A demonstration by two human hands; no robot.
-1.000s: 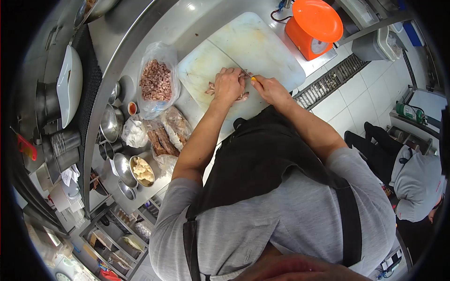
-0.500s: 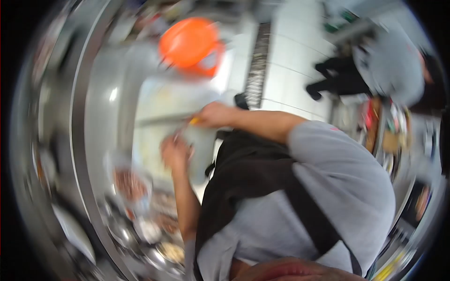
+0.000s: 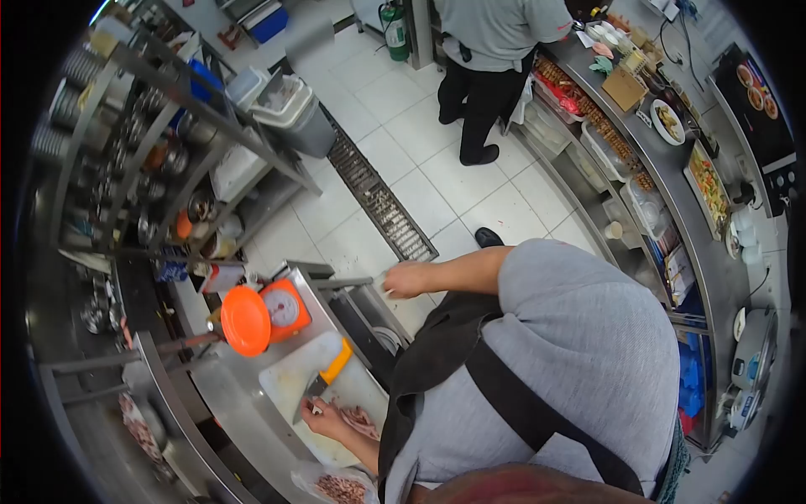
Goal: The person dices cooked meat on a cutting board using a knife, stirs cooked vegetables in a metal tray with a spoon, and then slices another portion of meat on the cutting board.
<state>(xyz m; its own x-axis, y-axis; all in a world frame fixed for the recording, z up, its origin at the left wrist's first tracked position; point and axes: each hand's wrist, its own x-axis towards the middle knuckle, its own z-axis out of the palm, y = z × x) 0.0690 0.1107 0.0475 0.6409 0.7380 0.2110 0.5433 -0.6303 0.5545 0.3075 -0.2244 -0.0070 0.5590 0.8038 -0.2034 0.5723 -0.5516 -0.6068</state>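
Note:
A knife with a yellow handle [image 3: 337,362] lies on the white cutting board [image 3: 285,375]. Beside its blade, my left hand [image 3: 326,419] is over the board with its fingers curled together round something small and pale that I cannot make out. Cut strips of meat [image 3: 358,419] lie on the board next to that hand. Away from the board, my right hand [image 3: 406,280] hangs above the floor side of the counter, off the knife; its fingertips are too smeared to read. A plastic bag of chopped meat [image 3: 339,487] sits at the bottom edge.
An orange scale [image 3: 285,309] with a round orange pan [image 3: 245,321] stands beyond the board. Another person [image 3: 495,42] stands by the long counter [image 3: 625,109] at the top. A floor drain [image 3: 382,206], grey bins [image 3: 298,118] and metal racks are farther off.
The view has swung toward the floor and the other counter. My right hand has let go of the knife and moved off the board. My left hand is still over the board.

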